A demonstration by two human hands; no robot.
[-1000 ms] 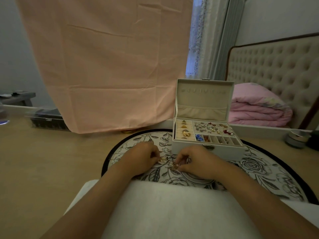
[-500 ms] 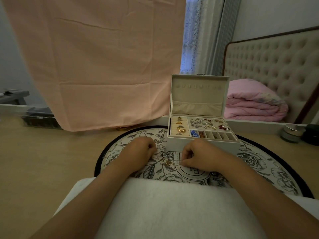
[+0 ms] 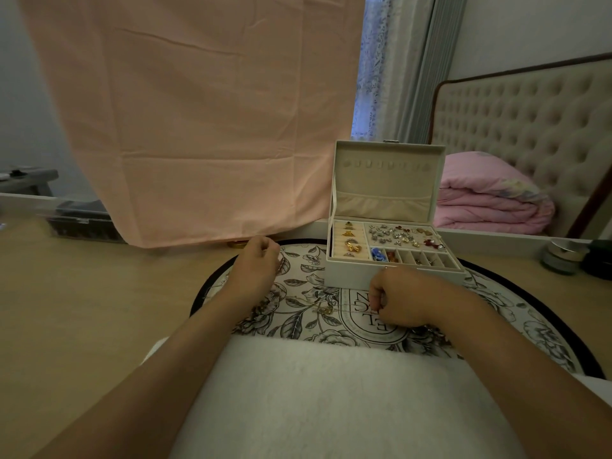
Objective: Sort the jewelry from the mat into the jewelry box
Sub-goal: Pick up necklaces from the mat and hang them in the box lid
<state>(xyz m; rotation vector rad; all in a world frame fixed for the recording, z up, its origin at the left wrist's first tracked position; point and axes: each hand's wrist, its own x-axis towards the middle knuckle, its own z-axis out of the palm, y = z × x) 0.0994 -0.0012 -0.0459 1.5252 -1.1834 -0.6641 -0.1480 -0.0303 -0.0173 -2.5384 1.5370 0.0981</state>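
The mat is cream with black-and-grey roses; the jewelry box is off-white, beige-lined.

place: a home bedroom — someone is sitting at a pale wooden floor
bed: a tufted headboard is standing at the right, with a folded pink quilt lying against it
window: grey curtains are hanging beside a lace panel
drape: a pink sheet is hanging down — covering the middle
floor: a round floral mat is lying there
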